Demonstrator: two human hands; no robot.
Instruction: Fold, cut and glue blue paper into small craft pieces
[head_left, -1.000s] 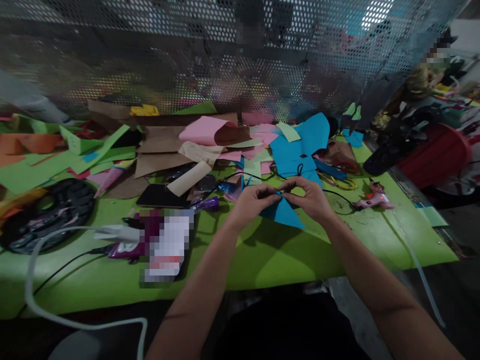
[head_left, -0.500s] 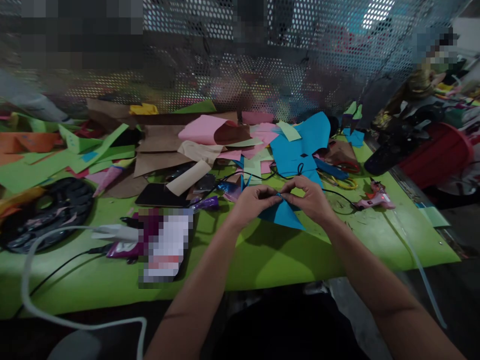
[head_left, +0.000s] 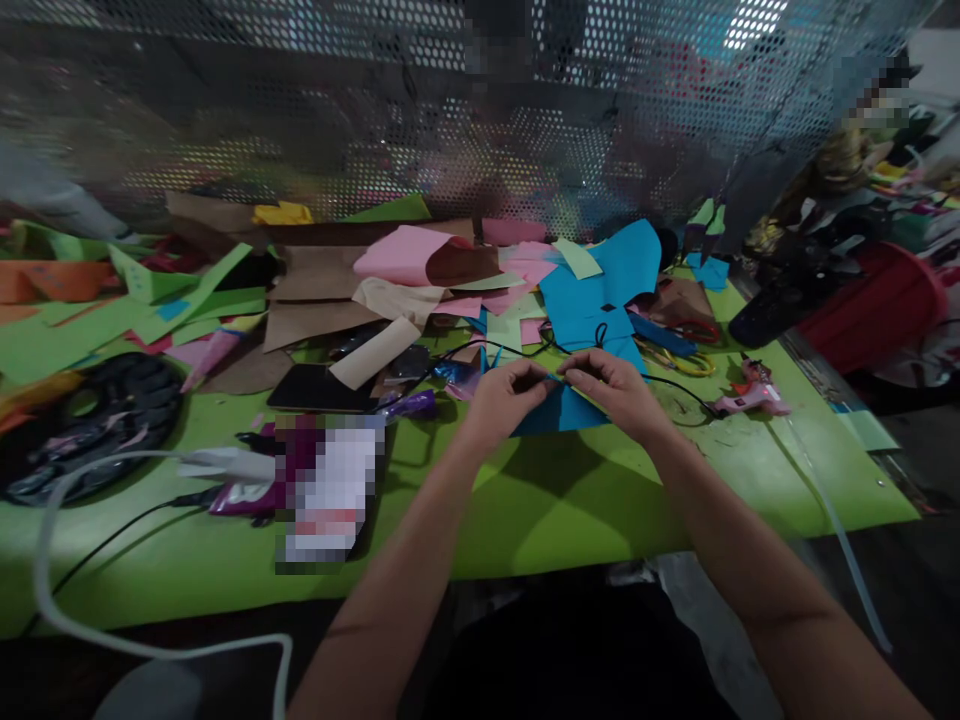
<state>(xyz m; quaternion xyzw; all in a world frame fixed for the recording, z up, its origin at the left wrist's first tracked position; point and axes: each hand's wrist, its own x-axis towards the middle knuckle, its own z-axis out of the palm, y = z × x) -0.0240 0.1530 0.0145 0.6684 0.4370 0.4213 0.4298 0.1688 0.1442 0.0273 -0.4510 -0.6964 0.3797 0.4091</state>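
Between my two hands is a blue sheet piece (head_left: 564,412), felt or paper, held by its upper edge above the green tabletop (head_left: 555,520). My left hand (head_left: 510,395) pinches it with thumb and forefinger from the left. Close beside, fingertips nearly meeting, my right hand (head_left: 609,385) pinches the same edge from the right. The lower part of the piece hangs toward me and casts a shadow. A black cord (head_left: 664,380) runs behind my hands to a pink glue gun (head_left: 757,398) lying on the right.
Behind my hands lie a large blue sheet (head_left: 600,275), pink sheets (head_left: 409,255), brown sheets (head_left: 315,275) and green scraps (head_left: 67,335). Scissors with yellow handles (head_left: 679,362) are at the right. A phone (head_left: 319,388), a black round tray (head_left: 150,400) and a white cable (head_left: 45,560) occupy the left.
The blue piece has tilted in my fingers: its pointed lower corner has risen and it now looks wider and flatter. Both hands stay in nearly the same place.
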